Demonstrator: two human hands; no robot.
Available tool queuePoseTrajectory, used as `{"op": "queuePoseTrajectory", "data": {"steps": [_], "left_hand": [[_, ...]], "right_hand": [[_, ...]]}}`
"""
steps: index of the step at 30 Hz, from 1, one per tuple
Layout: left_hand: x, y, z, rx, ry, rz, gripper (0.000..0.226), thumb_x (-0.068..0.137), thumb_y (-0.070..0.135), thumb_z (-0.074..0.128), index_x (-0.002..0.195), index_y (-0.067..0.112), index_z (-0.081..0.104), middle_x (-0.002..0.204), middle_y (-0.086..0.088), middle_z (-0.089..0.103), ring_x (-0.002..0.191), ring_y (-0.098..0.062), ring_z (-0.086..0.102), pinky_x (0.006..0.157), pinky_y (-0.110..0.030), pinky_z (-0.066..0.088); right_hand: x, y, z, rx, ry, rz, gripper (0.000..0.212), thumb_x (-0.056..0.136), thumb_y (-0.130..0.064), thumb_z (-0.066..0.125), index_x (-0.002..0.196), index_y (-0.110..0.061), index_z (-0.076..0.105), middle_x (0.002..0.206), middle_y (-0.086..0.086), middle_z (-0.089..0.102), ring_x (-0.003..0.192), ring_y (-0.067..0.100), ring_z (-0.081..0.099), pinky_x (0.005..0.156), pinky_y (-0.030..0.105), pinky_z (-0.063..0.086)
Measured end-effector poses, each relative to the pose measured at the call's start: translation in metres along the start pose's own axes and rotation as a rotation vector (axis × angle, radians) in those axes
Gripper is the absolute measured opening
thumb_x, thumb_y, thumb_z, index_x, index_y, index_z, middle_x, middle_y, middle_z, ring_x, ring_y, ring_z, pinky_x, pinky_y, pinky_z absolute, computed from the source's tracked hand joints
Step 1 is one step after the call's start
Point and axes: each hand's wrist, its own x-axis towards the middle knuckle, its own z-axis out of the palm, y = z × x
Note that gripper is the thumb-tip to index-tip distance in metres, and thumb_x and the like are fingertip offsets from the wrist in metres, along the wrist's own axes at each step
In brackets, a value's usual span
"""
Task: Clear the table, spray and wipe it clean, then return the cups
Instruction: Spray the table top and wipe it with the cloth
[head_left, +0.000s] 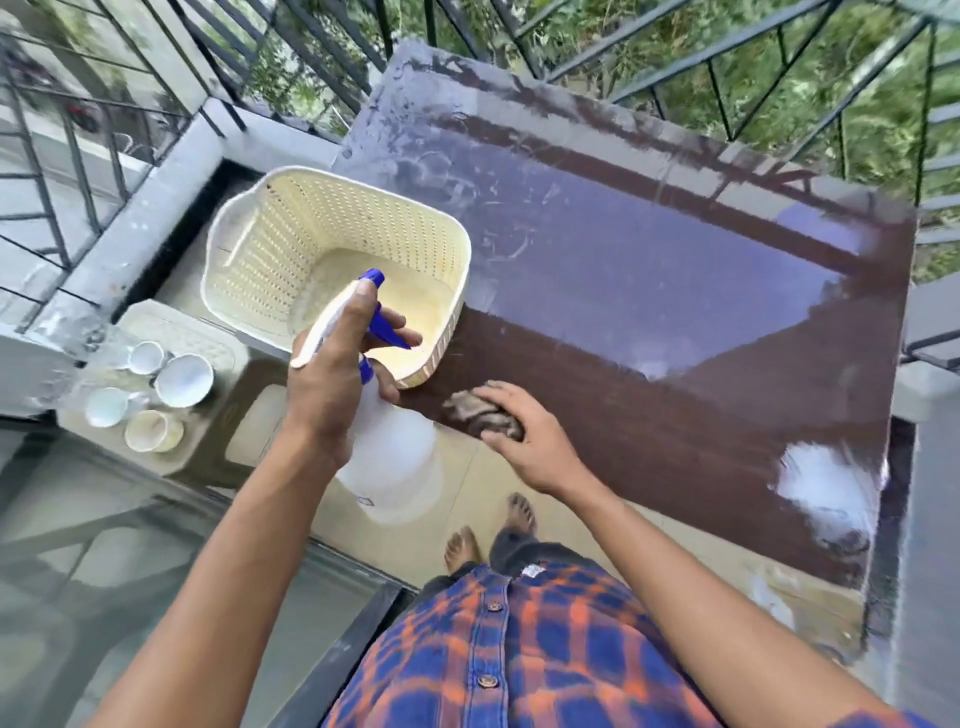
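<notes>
Head view: balcony seen from above, one brown table (675, 312) set against a dark metal railing (727, 67).
Left hand (332, 374): wrapped round the neck of one white spray bottle (395, 457), a finger on its blue trigger; the bottle is held in the air just off the table's near left corner, blue nozzle over the basket.
Right hand (524, 441): fingers curled over one bunched grey-brown cloth (467, 410), holding it down on the table's near edge.
Basket (249, 249): one, cream, perforated, standing on the table's left end.
Cups (184, 380): four counted, pale, grouped on one low stool (208, 457) left of the table, well apart from the tabletop; motion blur hides any more.
Tabletop: streaked and glossy, one white patch (826, 483) near the right corner; foam or glare, cannot tell.
Person: checked blue-and-orange shirt (519, 649), two bare feet (462, 545) on the tiled floor.
</notes>
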Motion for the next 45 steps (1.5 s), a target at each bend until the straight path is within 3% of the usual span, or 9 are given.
{"op": "queuePoseTrajectory", "data": {"steps": [3, 5, 13, 19, 24, 31, 35, 38, 45], "left_hand": [[0.010, 0.019, -0.003, -0.088, 0.070, 0.047, 0.025, 0.101, 0.042, 0.059, 0.093, 0.021, 0.069, 0.087, -0.006, 0.070, 0.085, -0.025, 0.070, 0.042, -0.027, 0.040], [0.018, 0.033, -0.009, -0.086, 0.113, 0.060, 0.029, 0.100, 0.046, 0.059, 0.095, 0.019, 0.068, 0.087, -0.005, 0.073, 0.076, -0.025, 0.067, 0.046, -0.028, 0.040], [0.081, 0.098, -0.033, -0.167, 0.261, 0.193, 0.049, 0.103, 0.046, 0.052, 0.063, 0.029, 0.074, 0.076, 0.000, 0.074, 0.044, -0.014, 0.046, 0.045, -0.024, 0.038], [0.160, 0.058, -0.046, 0.064, 0.266, 0.337, 0.026, 0.091, 0.045, 0.069, 0.089, 0.019, 0.071, 0.077, -0.001, 0.066, 0.049, -0.006, 0.054, 0.052, -0.023, 0.045], [0.208, 0.000, -0.068, 0.475, 0.026, 0.540, 0.033, 0.098, 0.043, 0.065, 0.099, 0.010, 0.063, 0.084, -0.006, 0.064, 0.073, -0.020, 0.064, 0.071, -0.040, 0.052], [0.216, -0.014, -0.089, 0.502, -0.127, 0.498, 0.035, 0.089, 0.029, 0.078, 0.116, 0.029, 0.055, 0.094, -0.009, 0.065, 0.070, -0.021, 0.061, 0.072, -0.040, 0.052], [0.224, -0.010, -0.110, 0.784, -0.363, 0.426, 0.064, 0.079, 0.026, 0.083, 0.132, 0.009, 0.052, 0.120, -0.010, 0.062, 0.106, -0.027, 0.059, 0.088, -0.034, 0.043], [0.225, 0.005, -0.124, 1.064, -0.455, 0.525, 0.073, 0.073, 0.013, 0.083, 0.139, 0.010, 0.051, 0.122, -0.013, 0.059, 0.109, -0.036, 0.054, 0.086, -0.036, 0.040], [0.236, 0.045, -0.163, 1.143, -0.219, 0.779, 0.062, 0.068, 0.001, 0.081, 0.127, 0.010, 0.065, 0.125, -0.017, 0.063, 0.112, -0.043, 0.056, 0.101, -0.040, 0.035]], "right_hand": [[0.022, -0.040, -0.032, 0.319, 0.179, 0.054, 0.050, 0.082, -0.027, 0.068, 0.132, -0.020, 0.064, 0.112, -0.009, 0.071, 0.092, 0.007, 0.066, 0.081, 0.026, 0.053], [0.043, -0.069, -0.051, 0.419, 0.237, 0.028, 0.046, 0.085, -0.026, 0.068, 0.130, -0.022, 0.064, 0.091, -0.014, 0.070, 0.070, 0.008, 0.060, 0.066, 0.024, 0.049], [0.132, -0.151, -0.042, 0.202, 0.098, -0.016, 0.048, 0.077, -0.035, 0.071, 0.124, -0.024, 0.066, 0.092, -0.006, 0.069, 0.071, 0.011, 0.062, 0.071, 0.031, 0.050], [0.185, -0.138, 0.020, -0.228, -0.003, 0.233, 0.050, 0.093, -0.034, 0.059, 0.140, -0.020, 0.049, 0.140, 0.012, 0.055, 0.133, 0.033, 0.045, 0.107, 0.040, 0.041], [0.198, -0.122, 0.067, -0.328, 0.037, 0.442, 0.055, 0.097, -0.029, 0.054, 0.149, -0.028, 0.037, 0.151, 0.022, 0.040, 0.137, 0.041, 0.042, 0.111, 0.045, 0.039], [0.177, -0.119, 0.096, -0.467, -0.008, 0.557, 0.066, 0.093, -0.035, 0.060, 0.153, -0.028, 0.033, 0.149, 0.020, 0.032, 0.122, 0.046, 0.052, 0.106, 0.044, 0.043], [0.168, -0.135, 0.086, -0.445, 0.110, 0.519, 0.071, 0.091, -0.044, 0.065, 0.153, -0.026, 0.035, 0.154, 0.013, 0.031, 0.132, 0.038, 0.046, 0.112, 0.046, 0.040], [0.159, -0.156, 0.067, -0.313, 0.229, 0.369, 0.061, 0.095, -0.039, 0.065, 0.151, -0.031, 0.042, 0.156, 0.001, 0.032, 0.136, 0.024, 0.045, 0.114, 0.041, 0.038], [0.123, -0.171, 0.040, -0.442, 0.742, 0.143, 0.045, 0.090, -0.022, 0.071, 0.134, -0.023, 0.061, 0.131, -0.003, 0.057, 0.119, 0.017, 0.052, 0.099, 0.034, 0.046]]}}
